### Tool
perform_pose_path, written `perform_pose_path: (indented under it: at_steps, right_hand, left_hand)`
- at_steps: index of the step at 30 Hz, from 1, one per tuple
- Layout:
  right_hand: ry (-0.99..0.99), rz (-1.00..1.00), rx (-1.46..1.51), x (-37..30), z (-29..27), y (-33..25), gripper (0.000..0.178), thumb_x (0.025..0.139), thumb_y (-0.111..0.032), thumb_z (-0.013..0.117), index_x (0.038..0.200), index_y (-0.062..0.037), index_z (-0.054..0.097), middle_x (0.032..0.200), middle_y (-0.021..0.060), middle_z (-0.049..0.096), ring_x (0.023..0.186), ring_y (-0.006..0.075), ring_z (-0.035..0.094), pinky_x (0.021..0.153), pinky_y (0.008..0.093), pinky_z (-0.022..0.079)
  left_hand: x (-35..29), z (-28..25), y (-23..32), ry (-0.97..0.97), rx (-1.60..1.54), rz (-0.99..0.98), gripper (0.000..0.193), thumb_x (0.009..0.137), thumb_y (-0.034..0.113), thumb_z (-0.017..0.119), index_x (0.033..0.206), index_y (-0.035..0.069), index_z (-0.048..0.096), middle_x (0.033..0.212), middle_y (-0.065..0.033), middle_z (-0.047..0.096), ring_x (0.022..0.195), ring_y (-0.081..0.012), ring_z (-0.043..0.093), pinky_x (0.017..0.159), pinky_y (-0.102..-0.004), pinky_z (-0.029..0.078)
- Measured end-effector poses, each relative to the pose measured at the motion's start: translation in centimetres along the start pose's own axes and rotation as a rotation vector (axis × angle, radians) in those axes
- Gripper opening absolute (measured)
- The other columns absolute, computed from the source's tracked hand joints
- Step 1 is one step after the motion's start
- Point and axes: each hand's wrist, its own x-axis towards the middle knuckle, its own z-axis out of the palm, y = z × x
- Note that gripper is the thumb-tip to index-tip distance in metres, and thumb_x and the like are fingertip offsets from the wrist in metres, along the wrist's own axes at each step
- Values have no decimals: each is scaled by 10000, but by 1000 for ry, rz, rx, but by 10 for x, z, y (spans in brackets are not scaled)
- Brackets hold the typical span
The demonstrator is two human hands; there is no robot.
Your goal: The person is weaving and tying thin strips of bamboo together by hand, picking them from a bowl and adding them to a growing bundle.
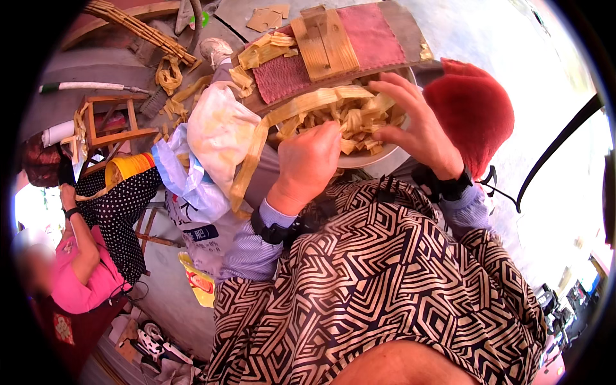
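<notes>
A long, pale-yellow dried strip point(258, 142) arches over the near side of a wide bowl point(375, 158) and hangs down at its left. The bowl holds a heap of crinkled yellow pieces point(359, 122). Over its left rim my left hand point(309, 162) is closed, fingertips toward the heap; what it holds, if anything, is hidden. My right hand point(423, 125) hovers over the bowl's right side, thumb and fingers spread apart, near the strip's far end. A board point(407, 32) with red textured cloth point(366, 35) and a wooden block point(325, 43) lies across the bowl's far side.
Red fabric point(471, 112) bulges right of the bowl. At left are a stained white cloth point(221, 125), plastic bags point(192, 173) and a small wooden stool point(112, 122). A co-worker in a pink top point(90, 269) sits at far left. A bundle of canes point(138, 29) lies beyond.
</notes>
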Motion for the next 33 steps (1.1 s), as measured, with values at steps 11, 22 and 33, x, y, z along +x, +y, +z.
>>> perform_pose_path:
  at_steps: [11, 22, 33]
  right_hand:
    - [-568, -29, 24, 27, -40, -21, 123, 842, -106, 616, 899, 3, 613, 750, 141, 608, 716, 284, 617, 636, 354, 480]
    - [-63, 386, 500, 82, 7, 10, 157, 954, -127, 498, 945, -14, 607, 702, -22, 533, 580, 45, 469, 504, 201, 397]
    - [55, 127, -333, 109, 37, 45, 168, 837, -131, 596, 955, -12, 611, 780, 214, 622, 728, 329, 629, 647, 384, 483]
  left_hand:
    - [15, -24, -7, -298, -592, -46, 198, 938, 201, 571, 927, 7, 613, 639, -41, 487, 582, -141, 449, 558, -283, 410]
    - [84, -15, -69, -149, -985, -350, 124, 937, 139, 555, 981, 28, 584, 736, 41, 517, 635, -48, 443, 580, -192, 382]
    - [111, 17, -102, 196, -207, -189, 140, 871, 161, 611, 895, 24, 593, 707, -136, 629, 632, -261, 610, 574, -339, 463]
